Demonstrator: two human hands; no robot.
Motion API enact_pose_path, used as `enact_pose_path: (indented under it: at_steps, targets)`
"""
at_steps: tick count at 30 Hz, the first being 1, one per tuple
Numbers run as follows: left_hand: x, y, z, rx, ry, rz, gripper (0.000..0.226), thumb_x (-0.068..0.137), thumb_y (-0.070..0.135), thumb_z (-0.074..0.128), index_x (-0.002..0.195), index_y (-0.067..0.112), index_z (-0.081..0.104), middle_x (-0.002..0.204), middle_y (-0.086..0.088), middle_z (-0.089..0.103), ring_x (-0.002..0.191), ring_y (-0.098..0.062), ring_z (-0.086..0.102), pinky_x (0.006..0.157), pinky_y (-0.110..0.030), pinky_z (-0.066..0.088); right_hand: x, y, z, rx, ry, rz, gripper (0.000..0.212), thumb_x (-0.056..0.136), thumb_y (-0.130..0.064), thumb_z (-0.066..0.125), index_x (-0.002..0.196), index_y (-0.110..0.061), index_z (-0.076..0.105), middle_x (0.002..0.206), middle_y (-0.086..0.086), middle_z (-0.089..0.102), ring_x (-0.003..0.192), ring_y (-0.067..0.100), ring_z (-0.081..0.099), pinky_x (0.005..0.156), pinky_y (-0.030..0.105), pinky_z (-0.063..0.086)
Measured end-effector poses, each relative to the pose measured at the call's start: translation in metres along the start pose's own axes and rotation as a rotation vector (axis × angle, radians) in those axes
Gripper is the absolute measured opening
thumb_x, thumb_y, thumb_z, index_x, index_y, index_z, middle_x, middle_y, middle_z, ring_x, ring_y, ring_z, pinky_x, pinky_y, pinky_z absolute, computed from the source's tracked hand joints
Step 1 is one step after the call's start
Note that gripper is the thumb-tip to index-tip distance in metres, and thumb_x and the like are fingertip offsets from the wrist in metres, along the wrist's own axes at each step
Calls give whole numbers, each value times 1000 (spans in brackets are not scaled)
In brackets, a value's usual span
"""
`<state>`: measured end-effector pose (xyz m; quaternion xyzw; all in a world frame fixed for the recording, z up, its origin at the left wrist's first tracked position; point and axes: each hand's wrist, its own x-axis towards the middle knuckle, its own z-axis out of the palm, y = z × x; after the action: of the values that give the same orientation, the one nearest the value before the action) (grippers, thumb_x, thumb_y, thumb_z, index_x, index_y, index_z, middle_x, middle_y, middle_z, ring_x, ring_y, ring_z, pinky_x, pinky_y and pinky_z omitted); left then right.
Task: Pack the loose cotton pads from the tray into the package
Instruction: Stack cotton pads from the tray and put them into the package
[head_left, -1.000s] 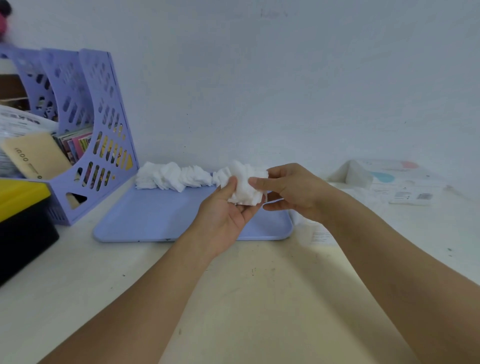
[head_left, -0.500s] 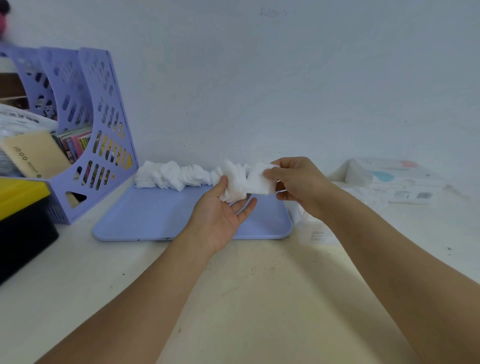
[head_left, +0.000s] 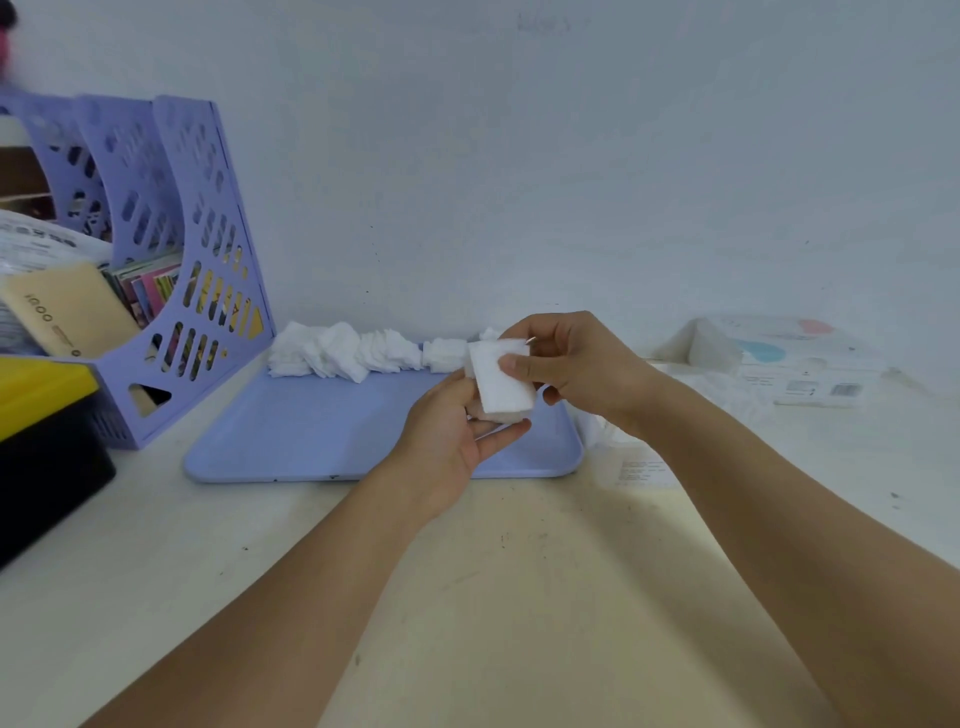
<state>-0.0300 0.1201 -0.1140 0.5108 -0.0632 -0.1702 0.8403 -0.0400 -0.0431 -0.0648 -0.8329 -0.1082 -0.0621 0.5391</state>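
Both hands meet over the right half of the blue tray (head_left: 322, 436). Right hand (head_left: 576, 371) pinches a small stack of cotton pads (head_left: 501, 382), thumb flat on the front face, fingers curled behind. Stack stands on edge, its broad face toward the camera, long axis running from upper left down to lower right, slightly tilted. Left hand (head_left: 454, 436) sits under and beside the stack, palm up, fingers loosely curved, touching its lower edge and left side; whether it grips cannot be told.

Loose pads (head_left: 358, 353) lie in a ragged row along the tray's far edge, against the wall, row running left to right.

Package (head_left: 789, 358) lies flat on the table (head_left: 519, 597), well right of the tray. Purple file rack (head_left: 171, 270) stands to the left.
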Motion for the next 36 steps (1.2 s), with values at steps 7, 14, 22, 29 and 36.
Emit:
enact_pose_path:
  at_steps: [7, 14, 22, 29, 36]
  targets:
    - [-1, 5, 1, 1, -15, -18, 39, 99, 37, 59, 128, 13, 65, 123, -14, 72, 114, -33, 69, 96, -49, 57, 0, -1, 5, -95, 71, -67, 12, 91, -9, 72, 102, -5, 72, 78, 1, 64, 61, 10, 62, 54, 24, 52]
    - [-1, 4, 1, -105, -38, -5, 36, 106, 26, 50, 134, 5, 59, 127, -17, 69, 118, -31, 67, 98, -43, 56, -2, -4, 26, 94, 157, -30, 57, 92, -42, 66, 144, -37, 42, 143, -9, 46, 128, 10, 47, 106, 32, 44]
    - [-4, 5, 7, -67, -116, -100, 35, 104, 38, 50, 129, 20, 66, 125, 0, 72, 116, -15, 67, 91, -33, 53, -13, -9, 39, 76, 28, -87, 71, 92, -59, 59, 153, -38, 31, 154, -17, 36, 142, 4, 36, 119, 31, 30]
    - [-7, 13, -5, -290, -217, -255, 29, 99, 34, 58, 107, 14, 78, 118, -6, 73, 95, -20, 72, 98, -36, 49, -7, -3, 16, -265, -54, -329, 101, 59, -25, 98, 145, -27, 45, 129, -10, 60, 119, 6, 57, 102, 31, 49]
    - [-8, 15, 0, -406, -285, -195, 45, 103, 42, 48, 133, 11, 62, 118, -7, 70, 108, -17, 67, 99, -30, 51, -8, 0, 31, 27, 24, -320, 116, 57, -8, 97, 152, -26, 33, 138, 2, 56, 128, 8, 55, 103, 34, 52]
